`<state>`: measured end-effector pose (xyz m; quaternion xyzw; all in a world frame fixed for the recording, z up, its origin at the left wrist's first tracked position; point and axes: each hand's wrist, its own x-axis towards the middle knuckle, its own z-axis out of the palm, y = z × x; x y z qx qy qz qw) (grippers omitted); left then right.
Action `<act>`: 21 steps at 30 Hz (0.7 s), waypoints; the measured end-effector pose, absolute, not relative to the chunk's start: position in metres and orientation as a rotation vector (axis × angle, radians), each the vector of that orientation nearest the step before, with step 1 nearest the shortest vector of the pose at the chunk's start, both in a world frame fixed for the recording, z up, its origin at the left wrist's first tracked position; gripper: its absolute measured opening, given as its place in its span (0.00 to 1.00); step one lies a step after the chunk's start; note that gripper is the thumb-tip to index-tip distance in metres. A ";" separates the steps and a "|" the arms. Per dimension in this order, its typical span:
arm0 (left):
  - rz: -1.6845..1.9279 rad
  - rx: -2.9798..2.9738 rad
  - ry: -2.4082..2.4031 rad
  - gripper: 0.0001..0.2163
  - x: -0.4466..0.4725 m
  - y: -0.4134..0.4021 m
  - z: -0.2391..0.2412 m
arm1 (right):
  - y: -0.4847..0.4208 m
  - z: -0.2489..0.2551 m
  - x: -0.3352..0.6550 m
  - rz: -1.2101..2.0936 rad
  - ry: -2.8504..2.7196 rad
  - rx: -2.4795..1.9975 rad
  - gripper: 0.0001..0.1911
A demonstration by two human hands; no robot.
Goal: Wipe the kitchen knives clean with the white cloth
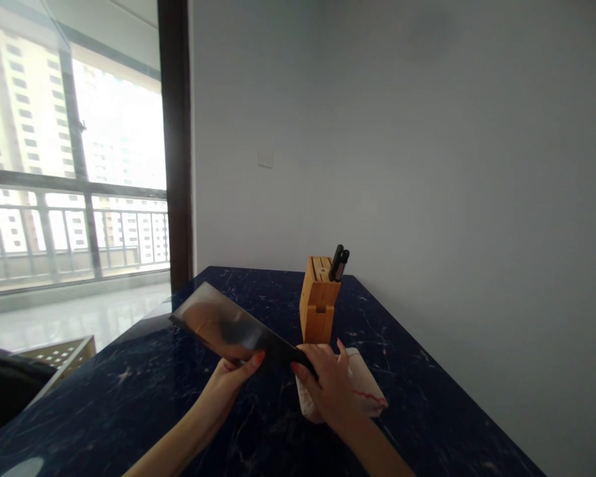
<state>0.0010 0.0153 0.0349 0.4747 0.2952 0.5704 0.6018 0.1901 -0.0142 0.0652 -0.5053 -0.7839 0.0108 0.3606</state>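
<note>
A broad-bladed cleaver [228, 322] is tilted above the table, its shiny blade pointing up and to the left. My right hand [328, 377] is wrapped round the dark handle. My left hand [236, 374] grips the lower edge of the blade, thumb on the near face and the other fingers mostly hidden behind it. Beneath and beside my right hand lies a folded white cloth [366, 384] with a red line. Just beyond stands a wooden knife block [319, 324], with black-handled tools [338, 263] in its right-hand slots and other slots vacant.
The dark blue marbled table [144, 384] narrows toward a grey wall [427, 165]. Its right edge runs along that wall. To the left are a large window [119, 152] with a railing outside, and a chair-like frame [69, 364] with a black item on it.
</note>
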 end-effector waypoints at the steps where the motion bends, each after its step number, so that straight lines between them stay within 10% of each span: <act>1: 1.321 1.098 0.693 0.11 0.002 0.015 0.035 | -0.014 0.066 0.192 -0.012 -2.033 -1.305 0.11; 12: 1.468 1.152 0.971 0.16 -0.002 0.018 0.034 | 0.000 0.064 0.211 -0.497 -1.793 -1.566 0.15; 21: 1.515 1.216 1.098 0.18 0.001 0.014 0.032 | -0.008 0.077 0.221 -0.245 -1.882 -1.782 0.16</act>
